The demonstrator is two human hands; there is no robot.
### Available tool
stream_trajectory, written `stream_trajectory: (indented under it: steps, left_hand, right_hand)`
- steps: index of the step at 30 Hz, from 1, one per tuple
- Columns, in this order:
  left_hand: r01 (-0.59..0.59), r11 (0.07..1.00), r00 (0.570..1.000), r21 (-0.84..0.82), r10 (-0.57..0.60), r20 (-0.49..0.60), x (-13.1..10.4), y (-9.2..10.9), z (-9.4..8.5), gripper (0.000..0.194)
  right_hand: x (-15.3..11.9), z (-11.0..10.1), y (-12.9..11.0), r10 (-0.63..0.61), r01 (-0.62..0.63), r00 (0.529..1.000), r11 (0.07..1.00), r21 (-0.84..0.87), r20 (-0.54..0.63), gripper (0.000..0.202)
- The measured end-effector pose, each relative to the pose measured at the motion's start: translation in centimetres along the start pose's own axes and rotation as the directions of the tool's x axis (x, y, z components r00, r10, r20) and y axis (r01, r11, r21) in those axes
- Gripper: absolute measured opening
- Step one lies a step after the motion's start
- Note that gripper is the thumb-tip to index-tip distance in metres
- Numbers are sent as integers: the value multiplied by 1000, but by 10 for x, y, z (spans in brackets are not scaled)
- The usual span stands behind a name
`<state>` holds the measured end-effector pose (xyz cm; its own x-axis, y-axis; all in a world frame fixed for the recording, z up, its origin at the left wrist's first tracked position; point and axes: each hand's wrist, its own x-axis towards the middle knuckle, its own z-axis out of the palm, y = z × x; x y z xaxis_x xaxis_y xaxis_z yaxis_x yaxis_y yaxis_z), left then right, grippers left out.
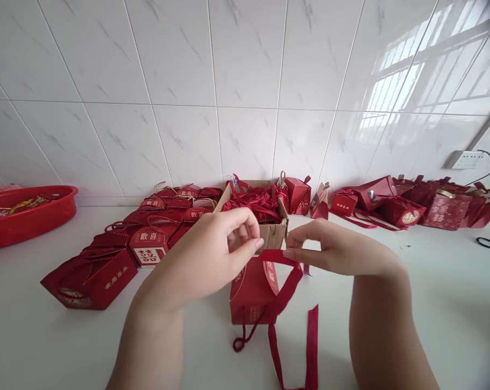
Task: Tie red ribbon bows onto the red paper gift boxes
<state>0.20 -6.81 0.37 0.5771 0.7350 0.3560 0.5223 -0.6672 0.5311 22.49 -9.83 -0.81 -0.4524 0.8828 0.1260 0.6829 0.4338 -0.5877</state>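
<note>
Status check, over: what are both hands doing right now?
Left hand and right hand pinch red ribbon above small red gift box. Cardboard box close behind, nothing between.

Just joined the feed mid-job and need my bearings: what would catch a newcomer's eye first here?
Dead centre, the left hand and right hand pinch a red ribbon above a small red gift box on the white table. Behind them stands an open cardboard box stuffed with red ribbons. Rows of finished red boxes fill the left, with more red boxes along the wall on the right.
</note>
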Motion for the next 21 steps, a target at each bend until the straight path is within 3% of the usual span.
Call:
stream_trajectory:
  steps: [3, 7, 16, 21]
  left_hand:
    - [63, 980, 988, 187, -88, 129, 8, -13, 3, 18]
    - [78, 947, 947, 313, -168, 273, 21, -25, 13, 14]
    - [63, 915, 864, 397, -250, 437, 39, -29, 35, 26]
    - [66, 917, 859, 394, -253, 445, 40, -28, 37, 28]
  right_hand:
    - [11, 1, 17, 109, -96, 985, 990, -106, 130, 31]
    - [23, 3, 33, 218, -191, 950, 972, -135, 225, 31]
    - [19, -5, 32, 232, -208, 950, 969, -130, 208, 27]
    - [15, -4, 30, 210, -191, 960, 975, -115, 185, 28]
